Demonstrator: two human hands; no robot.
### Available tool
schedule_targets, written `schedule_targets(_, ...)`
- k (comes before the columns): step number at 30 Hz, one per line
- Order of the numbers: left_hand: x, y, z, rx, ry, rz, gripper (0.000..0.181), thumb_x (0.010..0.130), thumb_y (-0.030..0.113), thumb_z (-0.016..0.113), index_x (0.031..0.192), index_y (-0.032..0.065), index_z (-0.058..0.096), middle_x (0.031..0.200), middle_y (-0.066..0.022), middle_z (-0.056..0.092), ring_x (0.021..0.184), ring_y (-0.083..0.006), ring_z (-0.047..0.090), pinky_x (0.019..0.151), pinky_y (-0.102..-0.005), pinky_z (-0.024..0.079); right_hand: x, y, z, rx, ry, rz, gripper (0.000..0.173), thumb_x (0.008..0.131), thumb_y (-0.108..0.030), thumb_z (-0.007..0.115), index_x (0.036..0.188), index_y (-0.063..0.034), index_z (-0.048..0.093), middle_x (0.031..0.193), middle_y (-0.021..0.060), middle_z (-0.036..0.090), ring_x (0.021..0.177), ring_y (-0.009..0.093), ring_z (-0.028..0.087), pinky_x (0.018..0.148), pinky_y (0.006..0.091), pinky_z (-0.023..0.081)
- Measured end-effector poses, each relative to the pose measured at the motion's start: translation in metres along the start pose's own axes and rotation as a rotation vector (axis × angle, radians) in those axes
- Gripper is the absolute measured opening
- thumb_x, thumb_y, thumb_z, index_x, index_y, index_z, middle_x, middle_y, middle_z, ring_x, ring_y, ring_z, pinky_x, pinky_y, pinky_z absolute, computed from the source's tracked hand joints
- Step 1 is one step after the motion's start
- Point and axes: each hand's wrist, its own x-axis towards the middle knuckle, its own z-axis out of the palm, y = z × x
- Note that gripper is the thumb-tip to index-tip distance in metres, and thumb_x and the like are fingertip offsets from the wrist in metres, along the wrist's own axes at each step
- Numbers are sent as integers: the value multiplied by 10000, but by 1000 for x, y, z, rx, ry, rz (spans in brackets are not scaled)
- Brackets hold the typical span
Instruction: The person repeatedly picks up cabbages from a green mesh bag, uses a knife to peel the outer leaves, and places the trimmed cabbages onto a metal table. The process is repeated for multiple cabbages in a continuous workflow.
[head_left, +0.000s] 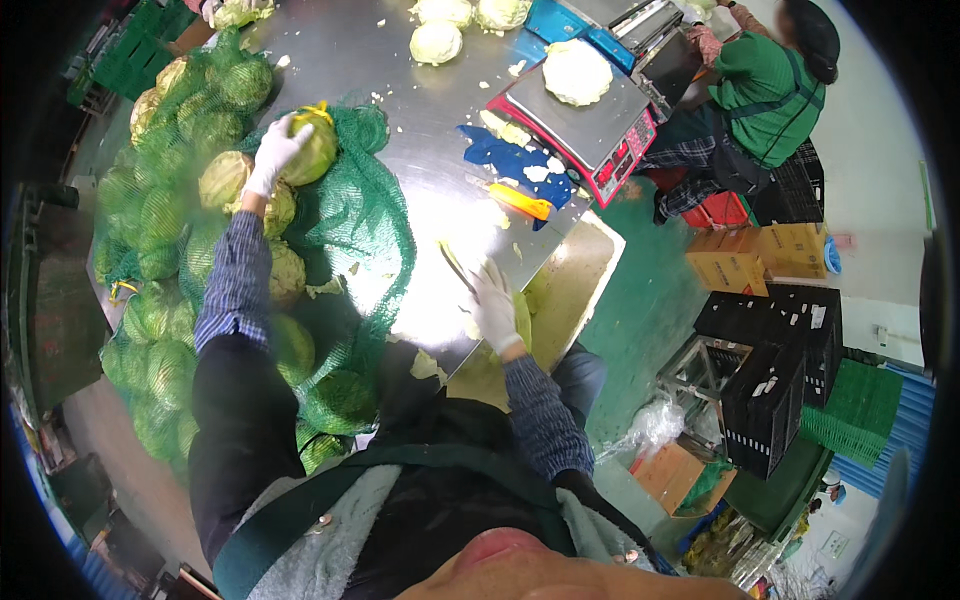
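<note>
My left hand (277, 150), in a white glove, lies on a green cabbage (313, 154) beside a yellow tie, its fingers spread over the top. Under and around this cabbage spreads an opened green mesh sack (375, 202) with more cabbages, some yellowish. My gloved right hand (491, 304) is over the table's near edge, beside a cabbage leaf (521, 319); a thin strip, perhaps a blade or leaf, shows at its fingers, and its grip is unclear. A yellow-handled knife (519, 201) rests by a blue cloth (517, 161). One trimmed cabbage (577, 72) sits on a red scale (600, 124).
Filled mesh sacks of cabbages (157, 217) line the left side. More trimmed cabbages (436, 41) stand on the steel table (337, 45). A white-rimmed bin (592, 274) adjoins the near edge. A co-worker in green (772, 97) is at upper right, near cartons (791, 251) and black crates (772, 375).
</note>
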Motion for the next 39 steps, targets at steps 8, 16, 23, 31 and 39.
schedule_targets(8,-107,114,-33,-69,70,264,567,864,415,666,1329,111,551,1338,-180,535,1243,-328,510,1061,-394,401,-126,34,-50,50,240,491,368,916,-129,601,1276,-60,575,1279,155,600,1088,302,635,867,374,533)
schedule_targets(16,-205,189,-13,-207,-613,242,896,725,485,756,1465,158,373,1402,-227,422,1258,-364,492,1029,-414,437,-85,-19,-55,997,42,837,436,944,-197,603,1343,-44,521,827,55,660,447,59,492,389,192,357)
schedule_targets(23,-253,240,18,-157,-409,324,941,674,519,785,1414,93,390,1258,-202,519,1115,-382,585,897,-434,520,-73,-49,-19,1411,58,934,279,963,-161,516,1232,-92,531,604,-3,520,351,36,347,319,203,294)
schedule_targets(31,-286,261,27,-294,-289,-166,965,729,478,802,1453,40,336,1296,-248,454,1142,-369,539,946,-426,479,-60,-31,4,1482,238,533,318,960,-16,484,1278,-24,481,1025,28,554,801,63,524,663,207,479)
schedule_targets(39,-395,259,34,-1203,-239,-705,789,865,314,727,1419,111,203,1397,-154,355,1213,-288,472,937,-432,482,-57,-23,-49,1124,-13,278,471,967,-90,532,1418,-10,426,1086,47,654,671,69,549,592,190,482)
